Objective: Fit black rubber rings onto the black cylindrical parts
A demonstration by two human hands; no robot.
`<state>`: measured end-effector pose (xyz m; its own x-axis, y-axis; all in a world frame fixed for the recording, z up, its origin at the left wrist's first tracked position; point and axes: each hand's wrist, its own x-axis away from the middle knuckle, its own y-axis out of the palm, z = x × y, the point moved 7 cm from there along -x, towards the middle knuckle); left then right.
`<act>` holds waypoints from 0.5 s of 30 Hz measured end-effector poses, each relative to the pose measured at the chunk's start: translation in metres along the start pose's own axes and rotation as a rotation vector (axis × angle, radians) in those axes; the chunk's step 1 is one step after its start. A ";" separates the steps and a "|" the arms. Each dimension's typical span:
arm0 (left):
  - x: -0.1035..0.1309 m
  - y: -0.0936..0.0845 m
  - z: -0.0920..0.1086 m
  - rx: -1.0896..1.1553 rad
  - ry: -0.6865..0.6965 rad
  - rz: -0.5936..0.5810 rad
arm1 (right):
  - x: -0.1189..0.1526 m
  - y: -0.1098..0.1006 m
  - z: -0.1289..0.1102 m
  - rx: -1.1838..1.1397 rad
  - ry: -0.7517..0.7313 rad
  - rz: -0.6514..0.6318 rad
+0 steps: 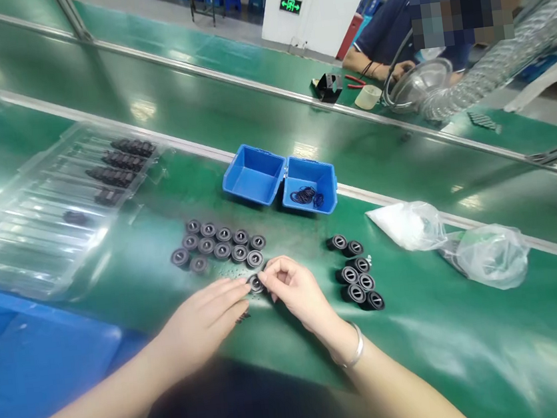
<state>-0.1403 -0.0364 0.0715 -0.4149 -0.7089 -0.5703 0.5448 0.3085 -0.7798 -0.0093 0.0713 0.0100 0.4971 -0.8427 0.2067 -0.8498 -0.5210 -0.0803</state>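
A round black part (255, 283) with a lighter ring on top sits on the green table between my hands. My left hand (203, 321) reaches in from the left, its fingers together and their tips holding the part's side. At the part's right edge, my right hand (295, 294) has thumb and forefinger pinched; what they hold is too small to make out. Rows of similar round black parts (223, 250) stand just beyond my left hand. Another group of them (351, 274) is to the right. Small dark pieces (242, 318) lie beneath my left fingers.
Two blue bins (254, 175) stand at the back, the right one with black rings (307, 196). Clear plastic bags (490, 257) lie to the right. A clear tray (52, 214) with dark parts is at left. Across the metal rail, a co-worker's hand (401, 71) is beside a duct hood.
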 end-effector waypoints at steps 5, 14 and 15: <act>-0.002 0.009 0.009 -0.050 0.108 -0.080 | 0.000 0.003 0.005 -0.089 0.039 -0.023; 0.005 0.014 0.009 0.007 0.144 -0.193 | 0.006 0.017 0.011 -0.308 0.307 -0.223; 0.006 0.014 0.010 0.020 0.149 -0.203 | 0.007 0.018 0.011 -0.303 0.337 -0.248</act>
<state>-0.1280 -0.0424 0.0599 -0.6193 -0.6530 -0.4359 0.4532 0.1560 -0.8777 -0.0192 0.0546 -0.0005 0.6484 -0.5821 0.4906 -0.7509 -0.5951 0.2864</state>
